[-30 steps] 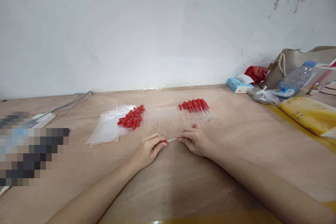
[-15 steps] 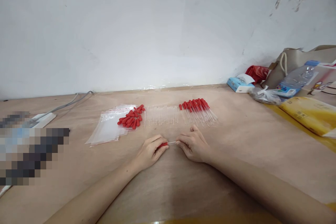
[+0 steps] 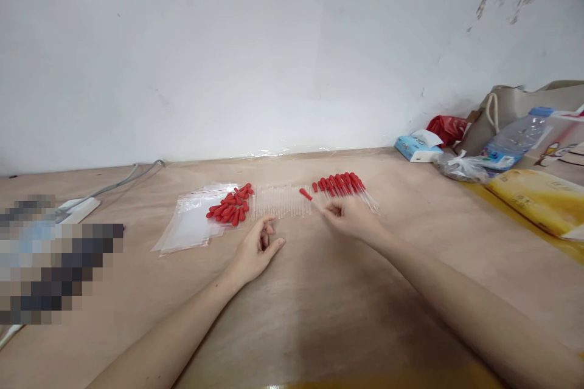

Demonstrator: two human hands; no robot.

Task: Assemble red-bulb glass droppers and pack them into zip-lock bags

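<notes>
Beside edge of dropper row [image 3: 339, 183], dropper [image 3: 305, 194] in right hand [image 3: 352, 217], left hand [image 3: 253, 252] apart

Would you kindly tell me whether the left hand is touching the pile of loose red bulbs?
Apart: the head view shows a visible gap between the left hand and the loose red bulbs beyond it.

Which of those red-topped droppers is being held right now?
The leftmost dropper, slanting up and left from the right hand that pinches it. The other droppers lie side by side to its right.
</notes>
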